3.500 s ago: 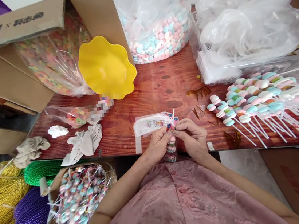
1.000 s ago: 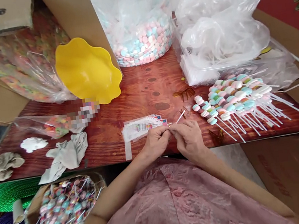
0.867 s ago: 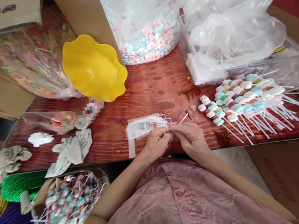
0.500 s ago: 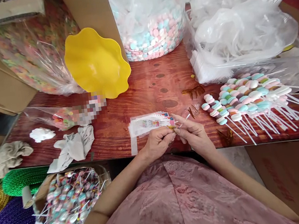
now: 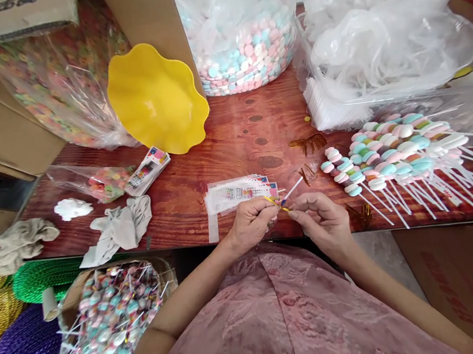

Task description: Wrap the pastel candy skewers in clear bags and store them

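Observation:
My left hand is closed around a bagged candy stick at the table's front edge; only its white stick end pokes out past the fingers. A thin gold twist tie runs from that hand to my right hand, which pinches its other end. Just beyond my hands lies a small stack of printed clear bags. To the right is a pile of pastel candy sticks with white stems pointing right.
A yellow wavy bowl leans against a cardboard box. Large bags of pastel candies and white plastic stand at the back. A box of wrapped candy sticks and cord spools sit lower left. Cloths lie on the red wooden table.
My right hand has drawn away to the right, pulling the gold twist tie taut between both hands. The view has shifted slightly.

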A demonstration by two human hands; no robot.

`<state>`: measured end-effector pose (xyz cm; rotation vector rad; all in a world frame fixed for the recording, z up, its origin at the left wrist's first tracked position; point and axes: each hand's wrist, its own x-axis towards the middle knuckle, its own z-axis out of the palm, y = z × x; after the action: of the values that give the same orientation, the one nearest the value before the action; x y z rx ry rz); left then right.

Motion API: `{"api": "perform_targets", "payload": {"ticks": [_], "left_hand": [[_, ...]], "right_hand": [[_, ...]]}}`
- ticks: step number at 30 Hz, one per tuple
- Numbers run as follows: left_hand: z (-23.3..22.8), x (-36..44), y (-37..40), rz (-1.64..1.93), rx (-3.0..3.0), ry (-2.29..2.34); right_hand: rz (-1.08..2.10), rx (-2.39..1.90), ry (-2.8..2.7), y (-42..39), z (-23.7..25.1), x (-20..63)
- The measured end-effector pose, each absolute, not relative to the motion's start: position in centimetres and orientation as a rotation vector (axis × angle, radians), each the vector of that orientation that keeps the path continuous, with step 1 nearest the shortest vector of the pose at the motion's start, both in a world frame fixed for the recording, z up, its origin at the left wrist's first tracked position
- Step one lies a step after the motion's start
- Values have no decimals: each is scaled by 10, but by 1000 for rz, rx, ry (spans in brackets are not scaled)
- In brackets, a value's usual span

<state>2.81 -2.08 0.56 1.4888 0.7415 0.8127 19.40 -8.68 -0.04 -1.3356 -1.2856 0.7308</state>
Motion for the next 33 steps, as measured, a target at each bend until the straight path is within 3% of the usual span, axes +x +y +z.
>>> {"api": "perform_targets", "payload": {"ticks": [7,13,15,19,21,27,33], "left_hand": [[21,40,-14,799,1733,602],[33,40,-4,274,1351,560],[35,40,-4,118,1197,567],[32,40,-4,-107,992,519],[30,41,-3,-194,962,475],[38,47,7,-319,1055,322],[37,47,14,-430,1175,182]], "right_hand": [[1187,-1198,-947,-80,5,196],[1490,-1147,-1308,-74,9,228],[1284,-1090,-1690,-76,15,235],[256,-778,-2345,-85,34,238],[-62,-661,-2443,-90,44,238],[-150,-511,-2518,-91,62,238],[-4,-554,-2557,-93,61,230]]}}
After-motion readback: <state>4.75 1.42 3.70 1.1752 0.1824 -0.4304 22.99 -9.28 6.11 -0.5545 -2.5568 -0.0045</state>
